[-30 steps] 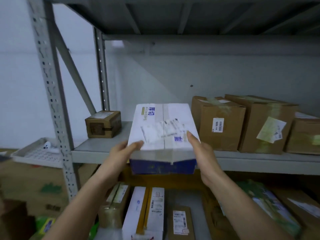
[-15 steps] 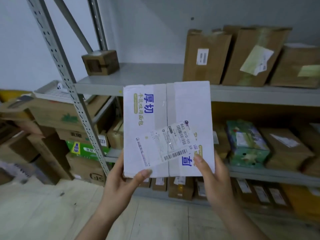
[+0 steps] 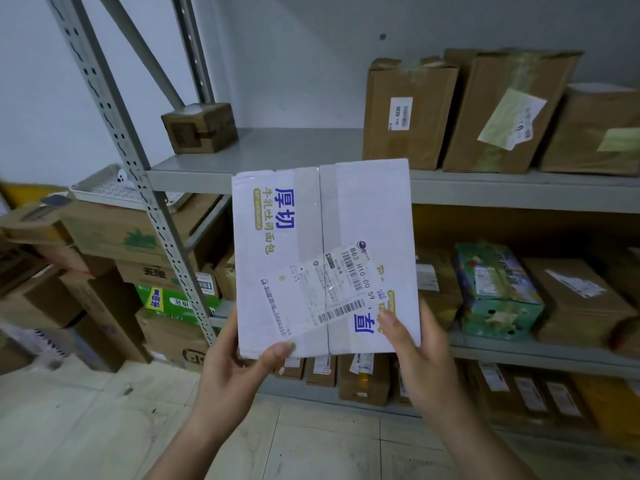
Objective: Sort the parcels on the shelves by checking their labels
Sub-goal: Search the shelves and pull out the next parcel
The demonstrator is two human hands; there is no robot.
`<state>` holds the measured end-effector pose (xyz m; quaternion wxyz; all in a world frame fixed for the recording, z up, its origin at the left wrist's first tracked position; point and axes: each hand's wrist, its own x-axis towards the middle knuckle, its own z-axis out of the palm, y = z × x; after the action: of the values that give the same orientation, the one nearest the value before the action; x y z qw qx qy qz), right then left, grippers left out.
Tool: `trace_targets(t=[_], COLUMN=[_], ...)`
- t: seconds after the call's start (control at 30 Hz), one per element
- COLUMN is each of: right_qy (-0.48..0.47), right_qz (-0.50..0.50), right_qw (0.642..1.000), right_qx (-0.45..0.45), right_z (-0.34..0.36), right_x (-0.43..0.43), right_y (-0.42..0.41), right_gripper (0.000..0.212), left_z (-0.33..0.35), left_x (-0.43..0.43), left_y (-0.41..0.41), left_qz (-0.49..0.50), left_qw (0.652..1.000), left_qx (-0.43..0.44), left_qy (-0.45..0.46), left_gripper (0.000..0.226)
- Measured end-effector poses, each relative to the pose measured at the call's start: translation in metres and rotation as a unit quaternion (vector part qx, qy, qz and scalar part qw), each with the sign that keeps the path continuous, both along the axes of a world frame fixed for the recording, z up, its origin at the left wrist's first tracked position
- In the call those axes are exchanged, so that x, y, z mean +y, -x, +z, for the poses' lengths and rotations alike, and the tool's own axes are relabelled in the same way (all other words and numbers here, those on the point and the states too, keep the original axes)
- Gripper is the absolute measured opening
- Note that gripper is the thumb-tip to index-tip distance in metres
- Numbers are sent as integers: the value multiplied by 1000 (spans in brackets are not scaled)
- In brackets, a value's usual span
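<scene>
Only the head view to go on, so working from that. Holding a white parcel (image 3: 322, 237) up in mid-air in front of the rack, just below the lip of the upper shelf (image 3: 294, 147) and touching none of the shelves. Gripped at the two bottom corners: left hand (image 3: 235, 368) cupped under the lower left corner with the thumb pressed on the front face, right hand (image 3: 415, 351) wrapped round the lower right edge, thumb on the front by the blue print. Pinched between thumb and fingers on each side, so nothing free. Turned with the big taped face square to the camera, long axis running up and down, top tipped a hair to the left. Can see the shipping label (image 3: 329, 289) stuck slantwise across the lower half, and the box print reads sideways. Progress-wise, looks like mid label check on this one, not shelved yet. Plenty left, going by the rack: a small brown box (image 3: 201, 128) alone at the left of the upper shelf, tall brown cartons (image 3: 408, 112) standing to its right, a green printed box (image 3: 495, 292) among others on the middle shelf (image 3: 519, 351), plus a row of small parcels (image 3: 363, 379) lower down. Can't tell which of those are already sorted.
</scene>
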<state>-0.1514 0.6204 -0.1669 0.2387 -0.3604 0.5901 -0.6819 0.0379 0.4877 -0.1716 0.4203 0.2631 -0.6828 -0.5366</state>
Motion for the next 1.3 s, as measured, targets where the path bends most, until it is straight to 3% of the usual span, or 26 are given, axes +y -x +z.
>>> trace_targets(t=[0.1,0.23,0.37,0.53,0.6,0.73,0.8,0.93,1.0,1.2,1.3], right_qy=[-3,1,-4,1,-21,-42,-80,-212,-235,-236,-163], right_qz=[24,69,3,-99,-149,-265,-283,-299,-311,-301,-304], right_qw=[999,990,979,977,966,909,883,824,805,804,811], right_qx=[38,123,205,189,209,319,366,432,448,456,473], right_z=[12,44,74,103,109,104,94,86,90,101,102], right_x=[-29,-77,-137,-212,-239,-280,-290,-296,-297,-295,-271], right_y=[14,39,67,102,118,151,164,178,183,189,191], right_gripper=[43,77,81,49,51,48,40,35,36,32,12], left_z=[11,43,87,128,128,117,112,107,108,114,108], left_x=[-32,-91,-160,-262,-299,-352,-364,-374,-377,-374,-356], left_y=[7,26,56,98,115,151,166,185,192,205,203], left_qz=[20,16,-14,-103,-98,-55,-58,-32,-26,-10,61], left_qw=[999,997,994,986,976,959,955,947,943,938,948], left_qx=[-11,-22,-28,-56,-90,-157,-175,-185,-192,-221,-168], left_qy=[29,77,107,119,169,229,232,262,270,269,263], left_gripper=[59,50,37,44,54,58,48,54,54,62,87])
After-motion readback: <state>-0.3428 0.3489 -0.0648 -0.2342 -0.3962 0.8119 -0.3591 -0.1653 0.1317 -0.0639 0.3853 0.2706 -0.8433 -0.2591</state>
